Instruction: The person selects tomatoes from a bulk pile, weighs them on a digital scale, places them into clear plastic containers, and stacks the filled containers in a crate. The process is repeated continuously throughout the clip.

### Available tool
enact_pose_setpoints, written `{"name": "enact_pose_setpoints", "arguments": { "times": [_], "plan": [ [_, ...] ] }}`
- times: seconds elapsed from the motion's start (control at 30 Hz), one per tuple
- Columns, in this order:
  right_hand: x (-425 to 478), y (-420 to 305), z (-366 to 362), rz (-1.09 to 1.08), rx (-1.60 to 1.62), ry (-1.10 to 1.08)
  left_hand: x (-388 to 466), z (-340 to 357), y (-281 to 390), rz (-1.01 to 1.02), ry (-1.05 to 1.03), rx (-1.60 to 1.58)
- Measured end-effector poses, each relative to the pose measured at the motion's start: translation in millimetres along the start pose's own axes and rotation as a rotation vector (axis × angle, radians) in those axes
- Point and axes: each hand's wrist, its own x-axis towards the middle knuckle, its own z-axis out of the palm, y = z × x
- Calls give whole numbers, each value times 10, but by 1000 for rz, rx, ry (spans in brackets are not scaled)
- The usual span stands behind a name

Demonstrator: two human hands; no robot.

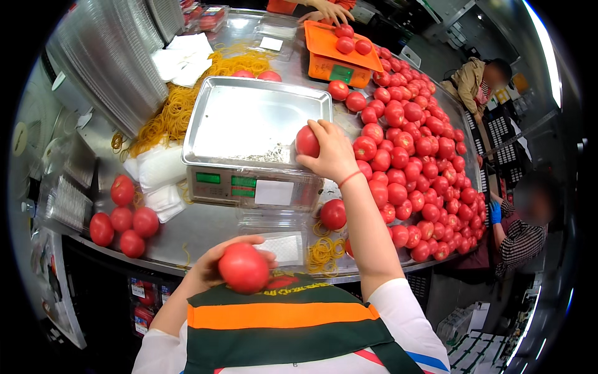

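Note:
My left hand holds a large red tomato close to my apron, above the table's front edge. My right hand grips another tomato at the right side of a digital scale's metal tray; whether that tomato touches the tray I cannot tell. Beneath the tray, the scale's body has lit green displays. An open clear plastic clamshell box with a white absorbent pad lies between the scale and me. One loose tomato sits right of the box.
A big heap of tomatoes covers the right side. Several tomatoes lie front left. Yellow rubber bands, white pads and stacked clear boxes fill the left. Across the table, another person's hand is over an orange scale holding tomatoes.

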Motion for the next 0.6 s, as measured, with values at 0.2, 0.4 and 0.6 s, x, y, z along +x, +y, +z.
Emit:
{"name": "enact_pose_setpoints", "arguments": {
  "times": [0.2,0.4,0.6],
  "plan": [
    [-143,181,85,367,985,115,-285,-284,154,124,-172,120],
    [-839,-78,-51,549,2163,-72,-211,-360,-105,172,11,-195],
    [-1469,-364,-38,492,1851,-53,7,-161,-217,272,391,513]
  ]
}}
